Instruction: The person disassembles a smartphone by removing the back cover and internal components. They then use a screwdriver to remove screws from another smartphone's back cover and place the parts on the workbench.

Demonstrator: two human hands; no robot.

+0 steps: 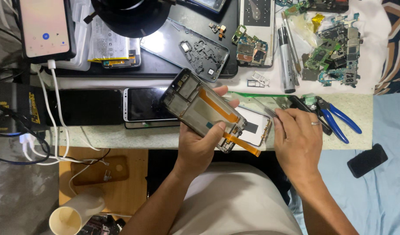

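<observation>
My left hand [204,143] holds a disassembled phone frame [200,109] with its open back up, tilted over the table's front edge. An orange flex cable [241,145] hangs from the frame's lower end. My right hand [298,139], a ring on one finger, pinches a thin clear strip or tool [269,109] beside the frame's right side. A white phone part [256,128] lies on the table under both hands.
A white phone [145,104] and a dark one [89,106] lie at left. Blue-handled pliers [337,119], circuit boards [335,50], a metal screwdriver [287,61], a back cover [187,50] and a charging phone [45,28] crowd the table. A cup [66,219] stands below.
</observation>
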